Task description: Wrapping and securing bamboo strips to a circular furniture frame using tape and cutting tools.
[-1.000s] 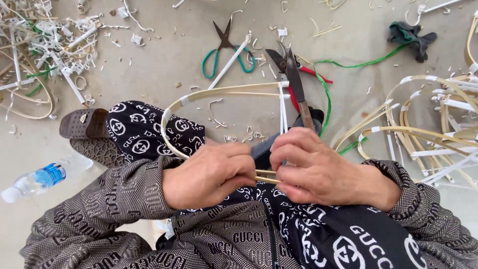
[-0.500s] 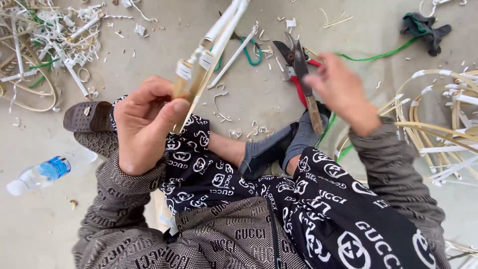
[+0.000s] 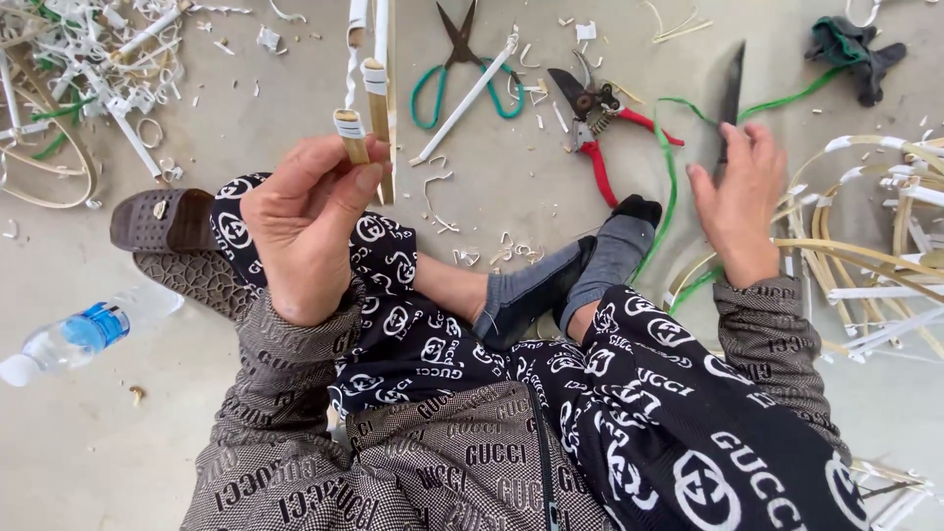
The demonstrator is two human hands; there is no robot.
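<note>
Left hand [image 3: 310, 226] is clenched around a bundle of cane strips [image 3: 366, 88] with taped ends, sticking up toward 12 o'clock. Right hand [image 3: 739, 197], out at 2 o'clock, has its fingers closed on a dark knife [image 3: 731, 93], blade pointing away. My worry: that blade could slip on the hard cane and nick the holding fingers, and the strips could spring out of the grip. Only container I see is a plastic bottle [image 3: 74, 334] lying at 9 o'clock, looks mostly empty, can't really tell
</note>
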